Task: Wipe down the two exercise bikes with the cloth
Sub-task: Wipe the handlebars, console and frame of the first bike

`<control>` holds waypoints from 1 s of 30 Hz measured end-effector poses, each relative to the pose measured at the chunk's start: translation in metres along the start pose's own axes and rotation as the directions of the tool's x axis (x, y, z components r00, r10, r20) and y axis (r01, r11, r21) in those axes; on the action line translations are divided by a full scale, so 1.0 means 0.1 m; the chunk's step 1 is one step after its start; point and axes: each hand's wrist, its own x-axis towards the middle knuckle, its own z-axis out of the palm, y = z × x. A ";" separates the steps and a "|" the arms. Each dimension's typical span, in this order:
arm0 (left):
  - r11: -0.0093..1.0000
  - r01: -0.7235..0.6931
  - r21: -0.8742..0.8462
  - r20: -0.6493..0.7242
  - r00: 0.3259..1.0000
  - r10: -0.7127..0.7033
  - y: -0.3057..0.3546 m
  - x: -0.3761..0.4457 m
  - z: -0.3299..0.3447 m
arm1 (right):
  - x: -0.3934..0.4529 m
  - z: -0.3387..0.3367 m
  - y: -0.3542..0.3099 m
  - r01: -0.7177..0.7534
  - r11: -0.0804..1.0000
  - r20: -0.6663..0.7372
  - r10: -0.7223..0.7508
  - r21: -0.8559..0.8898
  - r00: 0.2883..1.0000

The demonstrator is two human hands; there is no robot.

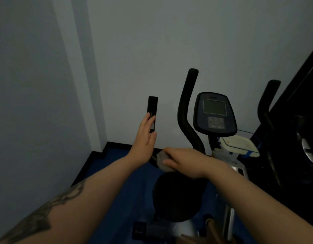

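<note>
Head view, dim room w/ pale walls and a blue floor (120, 187).

Containers: a white tray-like tub (237, 144) w/ blue trim sits low beside the console post, right of centre. What's in it can't be made out; a small orange-ish speck shows on its inner face, nothing more.

Writing: the console (215, 114) has a dull green screen up top and a block of buttons below. Labels too blurred to read. No brand legible anywhere on the exercise bike (177, 196).

Hands: left hand (145, 138) is raised, fingers straight and close together, lying flat along the lower part of a short upright black grip (152, 107); fingers touch it but aren't curled round it. Left forearm runs up from bottom left, dark tattoo near the elbow. Right hand (183, 160) reaches across from the right, palm down, fingers & thumb curled on a grey cloth (162, 160), pressing it on the dark bar just ahead of the black round seat, which sits directly below the hand. Cloth is bunched, mostly under the fingers, its left edge showing.

Behind: tall curved black handlebar (187, 110) left of console, a second one (268, 103) right of it, against dark equipment at the far right edge.
</note>
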 end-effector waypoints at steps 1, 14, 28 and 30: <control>1.000 0.006 -0.002 0.015 1.000 -0.006 0.01 0.00 -0.01 | 0.09 0.00 -0.08 -0.026 0.997 0.005 0.026 0.072 1.000; 0.998 0.058 -0.015 0.198 0.979 -0.054 0.06 0.02 -0.15 | 0.23 -0.09 -0.24 -0.106 0.970 0.159 0.072 0.218 0.985; 0.995 -0.037 0.089 0.183 0.983 0.020 -0.13 0.11 -0.28 | 0.36 -0.02 -0.38 -0.171 0.933 0.068 0.157 0.318 0.985; 0.987 -0.093 0.129 0.093 0.992 0.081 -0.15 0.10 -0.31 | 0.30 0.02 -0.34 -0.168 0.919 0.011 0.175 0.356 0.984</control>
